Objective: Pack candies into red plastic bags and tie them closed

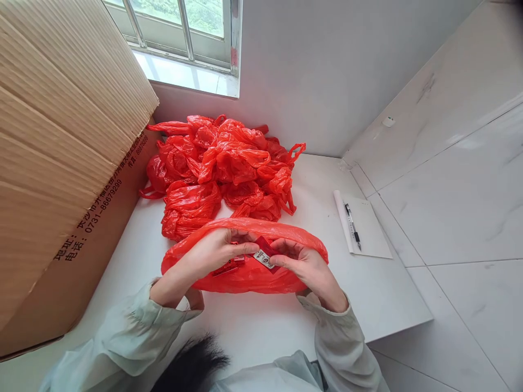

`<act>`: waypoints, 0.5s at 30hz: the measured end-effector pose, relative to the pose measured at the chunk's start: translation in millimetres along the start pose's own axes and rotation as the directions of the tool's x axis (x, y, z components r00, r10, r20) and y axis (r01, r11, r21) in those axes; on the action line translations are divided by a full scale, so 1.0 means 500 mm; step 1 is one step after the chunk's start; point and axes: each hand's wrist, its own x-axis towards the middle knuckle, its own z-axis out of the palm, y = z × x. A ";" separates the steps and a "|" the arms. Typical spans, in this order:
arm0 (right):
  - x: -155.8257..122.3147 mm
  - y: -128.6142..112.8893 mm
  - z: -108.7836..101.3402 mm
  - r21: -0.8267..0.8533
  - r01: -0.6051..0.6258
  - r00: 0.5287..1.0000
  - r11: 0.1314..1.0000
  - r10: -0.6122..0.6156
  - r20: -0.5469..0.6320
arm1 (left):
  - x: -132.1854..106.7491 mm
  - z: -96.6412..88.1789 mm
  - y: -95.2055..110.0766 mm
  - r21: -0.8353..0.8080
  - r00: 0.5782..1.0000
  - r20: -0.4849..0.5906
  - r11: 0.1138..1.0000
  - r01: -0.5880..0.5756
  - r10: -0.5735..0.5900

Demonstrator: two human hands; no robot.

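Note:
My left hand [212, 253] and my right hand [304, 264] meet at the open mouth of a red plastic bag [245, 277] lying on the white table [384, 294]. Between their fingertips they pinch a small dark red packet with a white label [265, 256]. Another small red item [229, 267] lies partly inside the bag under my left hand. Both hands have their fingers curled and pressed on the packet and the bag's rim.
A heap of several knotted red plastic bags [223, 169] lies behind, against the wall. A large cardboard box [61, 163] stands at the left. A notepad [363, 226] with a pen [352, 223] rests at the right, near the table's edge. A window is above.

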 end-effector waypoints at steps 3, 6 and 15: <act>-0.005 -0.006 -0.002 0.031 0.015 1.000 0.999 -0.016 0.025 | -0.001 -0.002 -0.002 -0.033 0.998 0.037 0.998 0.052 -0.051; -0.008 -0.010 0.005 -0.046 0.057 0.998 0.997 -0.056 0.014 | -0.003 0.002 0.003 0.063 0.997 0.066 0.997 0.044 -0.048; -0.032 -0.004 0.012 -0.616 0.041 0.971 0.787 -0.176 -0.160 | -0.002 0.016 0.005 0.149 0.998 -0.046 0.988 -0.027 0.035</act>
